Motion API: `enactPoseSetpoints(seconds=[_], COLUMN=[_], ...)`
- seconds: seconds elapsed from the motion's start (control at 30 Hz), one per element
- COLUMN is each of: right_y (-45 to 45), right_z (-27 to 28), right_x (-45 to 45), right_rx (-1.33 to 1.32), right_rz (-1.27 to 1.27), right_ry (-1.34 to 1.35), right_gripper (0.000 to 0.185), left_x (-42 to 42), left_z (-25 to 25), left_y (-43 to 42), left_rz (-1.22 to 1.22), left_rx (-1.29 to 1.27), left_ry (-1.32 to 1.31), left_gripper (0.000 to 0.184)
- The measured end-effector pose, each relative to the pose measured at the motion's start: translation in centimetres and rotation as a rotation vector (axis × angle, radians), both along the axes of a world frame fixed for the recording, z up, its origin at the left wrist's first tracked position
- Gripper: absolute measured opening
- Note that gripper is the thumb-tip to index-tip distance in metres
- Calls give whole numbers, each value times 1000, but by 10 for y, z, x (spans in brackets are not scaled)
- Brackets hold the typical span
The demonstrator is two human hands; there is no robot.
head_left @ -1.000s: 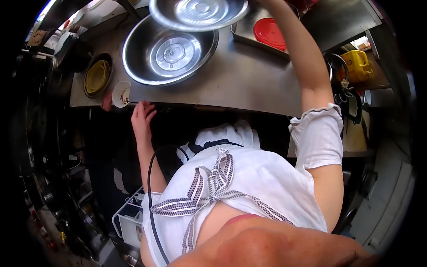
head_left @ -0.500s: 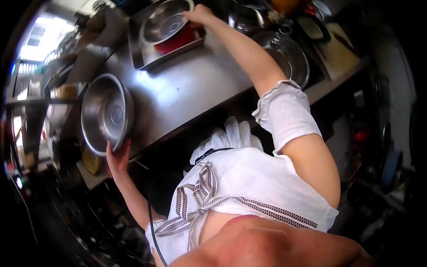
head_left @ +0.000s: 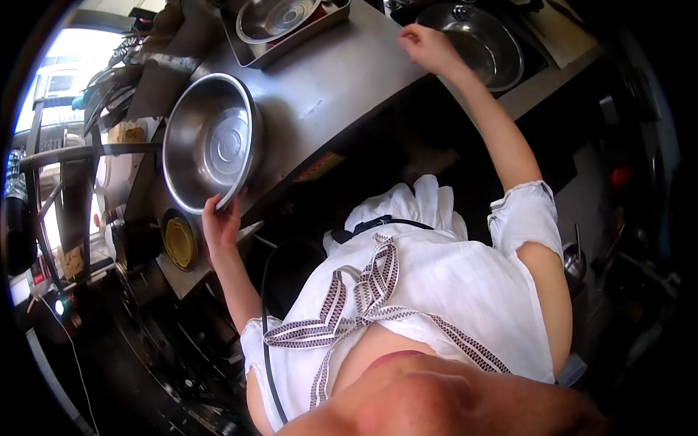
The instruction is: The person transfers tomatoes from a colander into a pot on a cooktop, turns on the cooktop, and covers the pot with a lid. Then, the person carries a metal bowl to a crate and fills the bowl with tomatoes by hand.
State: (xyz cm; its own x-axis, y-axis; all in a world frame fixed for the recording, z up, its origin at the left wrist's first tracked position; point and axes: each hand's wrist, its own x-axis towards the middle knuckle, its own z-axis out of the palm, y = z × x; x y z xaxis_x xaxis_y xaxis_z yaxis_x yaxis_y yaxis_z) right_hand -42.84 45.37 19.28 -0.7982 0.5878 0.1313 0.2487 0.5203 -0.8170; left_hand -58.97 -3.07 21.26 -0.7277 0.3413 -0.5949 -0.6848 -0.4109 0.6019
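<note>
My left hand (head_left: 224, 224) grips the near rim of a large stainless steel mixing bowl (head_left: 190, 149), thumb on the rim and fingers beneath. Its inside is tilted toward me and looks bare. My right hand (head_left: 429, 49) hovers over the counter's front edge, fingers curled in, with nothing visible in them. Beside it, to the right, is a wide metal basin (head_left: 491, 43). A second metal bowl (head_left: 273, 25) sits at the top, partly cut off, over something red inside a rectangular metal tray (head_left: 291, 47).
The steel counter (head_left: 342, 73) runs diagonally across the view. A yellow round dish (head_left: 179, 243) lies at its lower left, near my left wrist. Utensils and racks crowd the left by a window. A pale board (head_left: 560, 36) is at the upper right.
My right hand has let go of the second bowl at the tray and drawn back right. My left hand still holds the mixing bowl, now higher and further right in view.
</note>
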Motion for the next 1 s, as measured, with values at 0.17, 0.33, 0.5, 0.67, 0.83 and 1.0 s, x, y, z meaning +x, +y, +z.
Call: enactPoseSetpoints(seconds=[0.17, 0.33, 0.5, 0.67, 0.83, 1.0], right_y=[-85, -163, -189, -190, -187, -193], right_z=[34, 61, 78, 84, 98, 75], right_x=[-92, -176, -204, -213, -197, -219], right_rx=[109, 435, 537, 567, 382, 503], right_rz=[293, 378, 369, 380, 343, 345], right_ry=[79, -198, -401, -520, -522, -439], right_gripper=[33, 50, 37, 31, 30, 26], left_x=[24, 47, 50, 40, 43, 46], left_z=[9, 26, 17, -1, -8, -12], left_y=[-1, -8, -37, -44, -40, -32], left_rz=[-382, -277, -185, -180, -65, -48], left_rx=[-208, -335, -296, -262, -198, -124], left_ry=[127, 270, 506, 546, 541, 548], left_gripper=[46, 45, 31, 26, 21, 25])
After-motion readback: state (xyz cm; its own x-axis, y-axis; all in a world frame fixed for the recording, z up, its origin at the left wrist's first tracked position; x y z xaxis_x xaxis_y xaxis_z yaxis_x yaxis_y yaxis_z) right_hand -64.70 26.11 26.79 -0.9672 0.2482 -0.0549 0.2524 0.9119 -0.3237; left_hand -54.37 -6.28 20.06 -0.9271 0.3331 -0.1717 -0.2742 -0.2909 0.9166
